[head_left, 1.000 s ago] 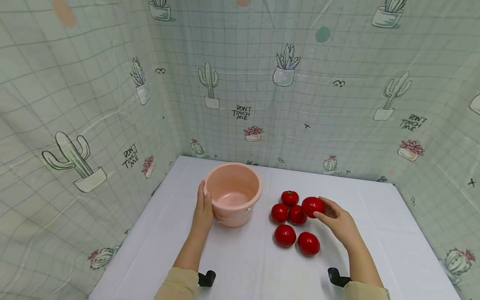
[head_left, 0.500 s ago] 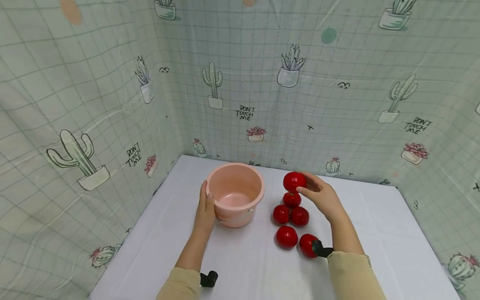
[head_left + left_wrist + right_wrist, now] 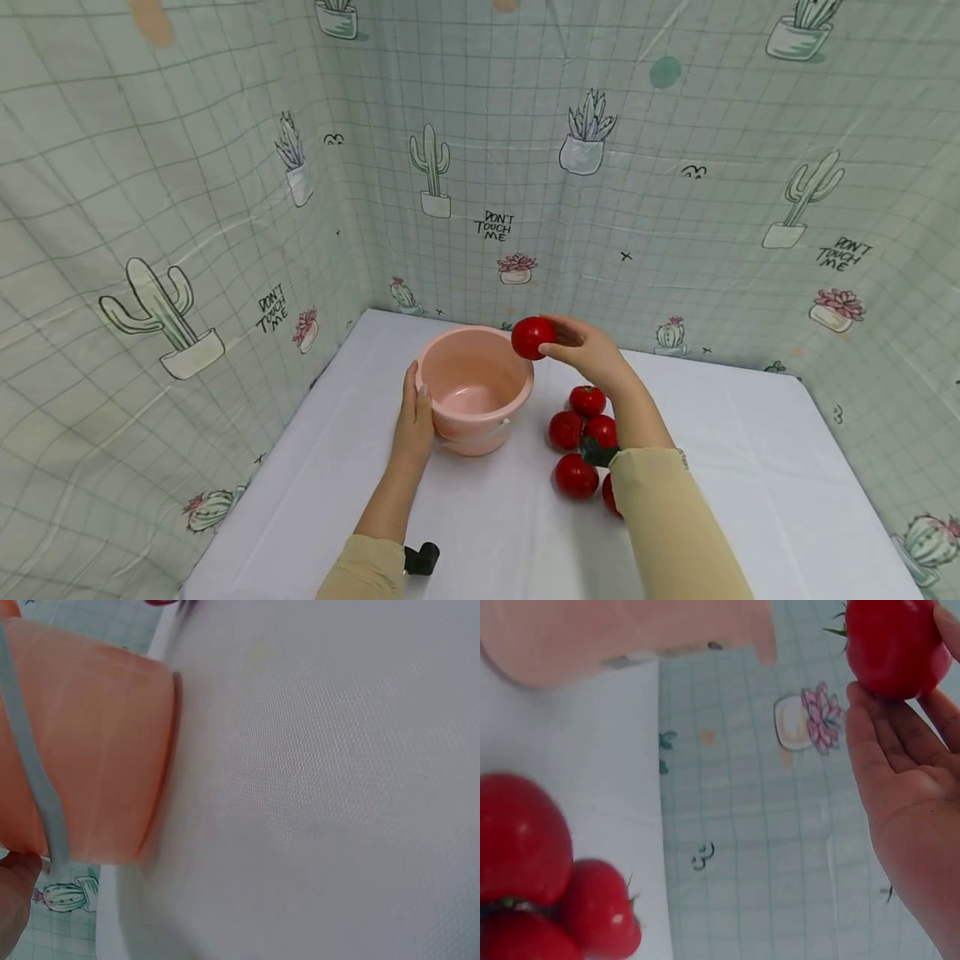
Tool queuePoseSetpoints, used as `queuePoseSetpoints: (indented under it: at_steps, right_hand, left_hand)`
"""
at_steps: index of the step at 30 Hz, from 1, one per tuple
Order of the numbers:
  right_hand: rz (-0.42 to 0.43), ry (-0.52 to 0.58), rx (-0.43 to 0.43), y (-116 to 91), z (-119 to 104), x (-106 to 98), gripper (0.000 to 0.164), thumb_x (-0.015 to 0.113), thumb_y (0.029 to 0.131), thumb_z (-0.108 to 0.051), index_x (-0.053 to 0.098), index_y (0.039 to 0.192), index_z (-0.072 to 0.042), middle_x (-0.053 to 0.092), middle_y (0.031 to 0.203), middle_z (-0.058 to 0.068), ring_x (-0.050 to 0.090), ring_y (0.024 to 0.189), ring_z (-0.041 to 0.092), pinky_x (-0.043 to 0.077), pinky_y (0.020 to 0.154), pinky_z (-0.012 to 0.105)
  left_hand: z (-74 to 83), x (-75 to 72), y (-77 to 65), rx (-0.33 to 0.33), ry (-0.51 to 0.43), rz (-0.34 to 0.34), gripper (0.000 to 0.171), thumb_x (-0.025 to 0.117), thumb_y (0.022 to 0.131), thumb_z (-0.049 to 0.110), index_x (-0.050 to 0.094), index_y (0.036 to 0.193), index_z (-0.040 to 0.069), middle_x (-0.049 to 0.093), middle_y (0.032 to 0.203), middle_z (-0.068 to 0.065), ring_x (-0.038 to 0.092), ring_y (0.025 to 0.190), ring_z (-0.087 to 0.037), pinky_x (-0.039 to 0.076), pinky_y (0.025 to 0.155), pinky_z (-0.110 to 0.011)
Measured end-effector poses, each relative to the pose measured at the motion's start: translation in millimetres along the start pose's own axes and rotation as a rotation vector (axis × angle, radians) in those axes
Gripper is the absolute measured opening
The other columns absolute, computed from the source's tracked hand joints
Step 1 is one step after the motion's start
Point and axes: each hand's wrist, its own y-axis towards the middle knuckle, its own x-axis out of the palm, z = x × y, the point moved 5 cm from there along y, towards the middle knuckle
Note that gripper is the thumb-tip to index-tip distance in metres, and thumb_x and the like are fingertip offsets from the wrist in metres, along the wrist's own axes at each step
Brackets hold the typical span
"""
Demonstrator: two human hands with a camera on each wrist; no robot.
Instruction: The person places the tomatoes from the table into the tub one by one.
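A pink bucket [image 3: 472, 429] with a pale handle stands upright on the white table. My left hand [image 3: 415, 421] rests against its left side, fingers extended along the wall and thumb near the rim. In the left wrist view the bucket [image 3: 105, 750] shows side-on, with only a bit of the hand [image 3: 15, 896] at the edge. My right hand [image 3: 588, 354] pinches a red tomato [image 3: 533, 337] between thumb and fingers, over the bucket's right rim. The right wrist view shows this tomato [image 3: 896, 649] with its green calyx, held at the fingertips of the hand [image 3: 922, 795].
Several tomatoes [image 3: 576, 477] lie on the table [image 3: 480, 533] right of the bucket, partly covered by the right forearm and a black wrist mount [image 3: 597, 452]. A cactus-print cloth [image 3: 637, 208] hangs behind the table and along its sides.
My right hand has carried the tomato up and leftward, from beside the other tomatoes to the bucket's right rim. My left hand stays at the bucket; the head view shifts slightly.
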Motion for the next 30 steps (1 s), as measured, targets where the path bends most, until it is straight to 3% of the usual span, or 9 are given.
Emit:
queuePoseSetpoints:
  at_steps: [2, 6, 14, 17, 24, 30]
  right_hand:
    - [-0.048, -0.013, -0.001, 12, -6, 10, 0.067, 0.075, 0.081, -0.051, 0.052, 0.141, -0.033, 0.061, 0.137, -0.001, 0.055, 0.131, 0.022, 0.043, 0.109, 0.055]
    - [-0.147, -0.077, -0.001, 30, -18, 31, 0.063, 0.075, 0.081, -0.050, 0.054, 0.139, -0.035, 0.063, 0.133, -0.004, 0.055, 0.128, 0.018, 0.044, 0.109, 0.051]
    - [-0.297, -0.377, -0.023, 54, -44, 68, 0.051, 0.073, 0.083, -0.045, 0.061, 0.132, -0.034, 0.064, 0.129, -0.007, 0.055, 0.121, 0.018, 0.048, 0.104, 0.047]
    - [-0.364, -0.430, -0.015, 59, -50, 83, 0.051, 0.075, 0.083, -0.041, 0.063, 0.131, -0.029, 0.066, 0.125, -0.005, 0.056, 0.118, 0.019, 0.049, 0.103, 0.045]
    - [-0.512, -0.378, 0.079, 59, -48, 110, 0.041, 0.076, 0.085, -0.033, 0.065, 0.123, -0.028, 0.064, 0.117, -0.009, 0.052, 0.118, 0.020, 0.050, 0.101, 0.040]
    - [-0.572, -0.313, 0.111, 58, -42, 124, 0.036, 0.076, 0.086, -0.024, 0.064, 0.120, -0.024, 0.060, 0.120, -0.006, 0.047, 0.121, 0.022, 0.049, 0.104, 0.045]
  left_hand:
    - [-9.3, 0.1, 3.5, 0.019, 0.001, 0.017, 0.051, 0.029, 0.107, 0.039, 0.014, 0.156, 0.043, 0.017, 0.166, 0.004, 0.016, 0.154, -0.026, 0.016, 0.123, -0.056]
    - [-9.3, -0.9, 2.9, 0.025, 0.006, 0.027, 0.052, 0.029, 0.107, 0.041, 0.015, 0.156, 0.040, 0.018, 0.166, 0.003, 0.017, 0.154, -0.026, 0.016, 0.123, -0.056]
    - [-13.9, -0.6, 3.5, -0.003, 0.011, 0.032, 0.051, 0.031, 0.107, 0.040, 0.015, 0.155, 0.044, 0.021, 0.165, 0.008, 0.019, 0.153, -0.024, 0.019, 0.121, -0.057]
    - [-14.8, -0.4, 3.2, -0.024, 0.012, 0.040, 0.051, 0.032, 0.107, 0.039, 0.015, 0.155, 0.046, 0.022, 0.164, 0.010, 0.020, 0.153, -0.023, 0.021, 0.121, -0.058]
    - [-14.2, 1.7, 2.6, -0.025, 0.009, 0.050, 0.052, 0.034, 0.106, 0.041, 0.017, 0.155, 0.043, 0.024, 0.164, 0.009, 0.022, 0.152, -0.025, 0.023, 0.119, -0.061]
    - [-12.8, 3.0, 4.0, -0.010, 0.007, 0.053, 0.051, 0.033, 0.106, 0.041, 0.017, 0.154, 0.046, 0.023, 0.164, 0.010, 0.021, 0.153, -0.024, 0.021, 0.120, -0.060]
